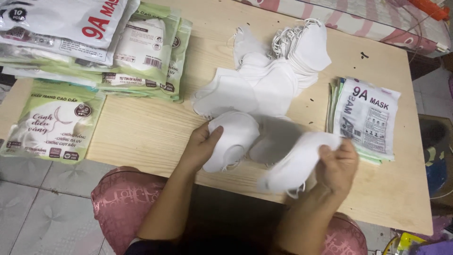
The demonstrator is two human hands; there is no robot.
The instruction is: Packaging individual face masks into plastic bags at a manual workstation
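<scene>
- The left hand grips a folded white mask, soft matte cloth with a rounded edge, thumb pressed on top.
- The right hand pinches a small bunch of white masks, limp and slightly blurred, fingers closed around one end.
- At twelve o'clock from both hands lies a loose pile of masks, thin elastic loops tangled at its top.
- Flat glossy plastic packets are stacked at two o'clock; green-and-white filled packs sit at ten o'clock.
- Everything rests on a pale wooden table with visible grain, above grey patterned floor tiles.
</scene>
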